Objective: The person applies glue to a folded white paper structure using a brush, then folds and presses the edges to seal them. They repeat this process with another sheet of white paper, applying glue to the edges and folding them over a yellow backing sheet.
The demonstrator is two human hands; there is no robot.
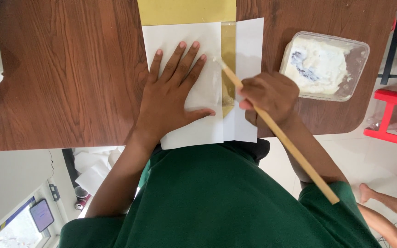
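I am pressing my left hand (pixel 171 98) flat, fingers spread, on the white paper (pixel 187 133) lying on the table (pixel 65 78). My right hand (pixel 269 96) is pinching a stick (pixel 295 154), its tip touching the gold strip (pixel 228 50) between the white sheets. A paste tub (pixel 327 64) is standing near, on the right.

Tub (pixel 327 64): clear rectangular plastic, white paste inside, on worktop, upper right of frame.
Screen (pixel 41 215): small dark rounded device, lower left.
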